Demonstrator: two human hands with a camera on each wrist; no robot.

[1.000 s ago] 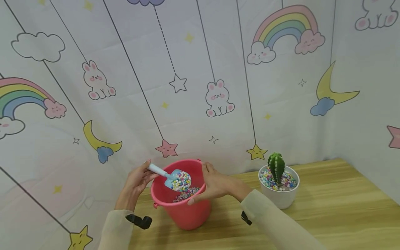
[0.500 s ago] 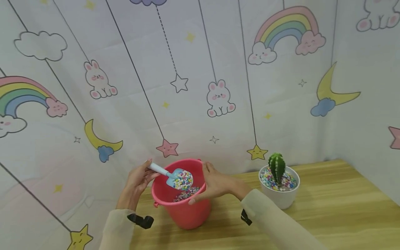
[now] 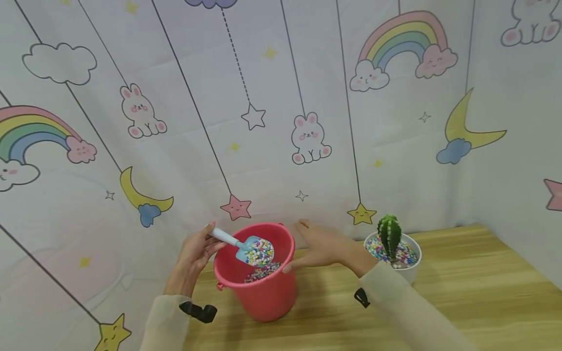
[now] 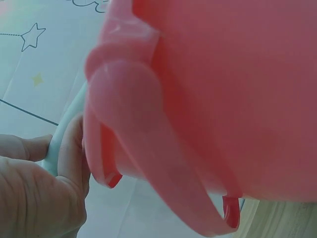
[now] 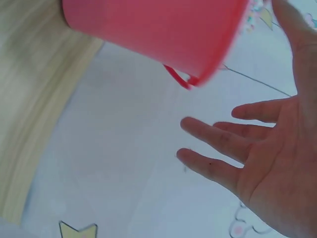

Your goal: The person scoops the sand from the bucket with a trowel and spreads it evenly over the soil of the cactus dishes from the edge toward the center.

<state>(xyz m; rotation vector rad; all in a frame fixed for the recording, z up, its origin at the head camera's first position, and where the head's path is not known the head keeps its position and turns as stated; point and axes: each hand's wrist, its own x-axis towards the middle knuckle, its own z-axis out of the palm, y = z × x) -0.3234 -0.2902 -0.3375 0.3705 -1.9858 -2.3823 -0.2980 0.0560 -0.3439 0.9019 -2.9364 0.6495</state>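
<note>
My left hand (image 3: 195, 251) pinches the pale handle of a light blue toy scoop (image 3: 242, 245) between thumb and fingers. Heaped in the scoop are small multicoloured pebbles (image 3: 260, 252), held over the mouth of a red bucket (image 3: 266, 297). More such pebbles (image 3: 262, 272) lie inside the bucket. To the bucket's right is my right hand (image 3: 322, 246), fingers spread and holding nothing, its thumb close to the rim. In the left wrist view the bucket's handle (image 4: 166, 173) hangs down its side, and the left fingers (image 4: 72, 148) curl at the scoop handle. The right wrist view shows the right palm (image 5: 282, 168) facing the bucket.
A white pot (image 3: 410, 273) with a green cactus (image 3: 389, 234) and coloured pebbles stands behind my right forearm. Everything rests on a wooden table (image 3: 474, 273). A printed cloth backdrop (image 3: 263, 170) rises right behind it.
My right hand has let go of the bucket's rim and moved to the right. The left hand has kept its grip, the loaded scoop shifting slightly to the right over the bucket.
</note>
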